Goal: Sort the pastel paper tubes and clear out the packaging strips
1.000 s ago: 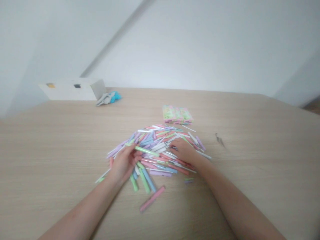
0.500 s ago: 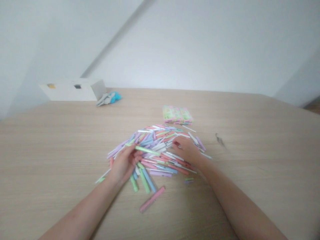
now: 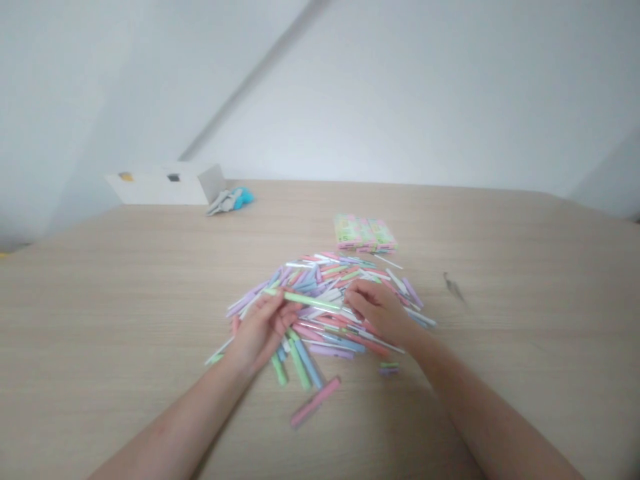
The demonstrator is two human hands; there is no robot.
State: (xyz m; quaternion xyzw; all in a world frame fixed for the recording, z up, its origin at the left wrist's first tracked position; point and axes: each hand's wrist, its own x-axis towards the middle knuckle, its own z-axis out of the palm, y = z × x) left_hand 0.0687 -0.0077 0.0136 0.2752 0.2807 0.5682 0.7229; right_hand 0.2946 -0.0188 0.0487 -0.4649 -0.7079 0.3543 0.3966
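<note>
My left hand (image 3: 265, 327) pinches a light-green pen (image 3: 313, 302) between thumb and fingers, its paler end pointing right. At that end is my right hand (image 3: 377, 310), fingers curled together; whether they grip the pen's end or some small part is hidden. Both hands are over a wide pile of pastel pens and pen parts (image 3: 340, 347), in pink, green, blue, purple and white, with thin white sticks among them. In front of the pile, a pink pen piece (image 3: 315, 402) lies on its own, close to green and blue ones (image 3: 300, 363).
Behind the pile sits a stack of green and pink packs (image 3: 365, 232). A white box (image 3: 160, 187) stands back left beside a grey and blue cloth-like bundle (image 3: 233, 200). A small dark object (image 3: 454, 287) lies to the right, and tiny coloured pieces (image 3: 389, 368) lie nearer me.
My right hand and the pen's paler end have come together. The whole view has shifted slightly, so everything appears farther right. My left hand still holds the green pen.
</note>
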